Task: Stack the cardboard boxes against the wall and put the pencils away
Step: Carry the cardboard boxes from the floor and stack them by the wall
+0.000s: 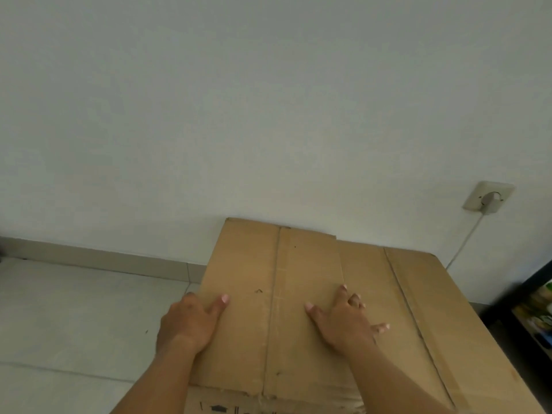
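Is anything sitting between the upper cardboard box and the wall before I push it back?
Nothing visible. The upper cardboard box lies on the larger cardboard box, its far edge already at the wall. The cable from the socket hangs off to the right, clear of it.

Left hand (187, 321) and right hand (343, 322), thumbs inward
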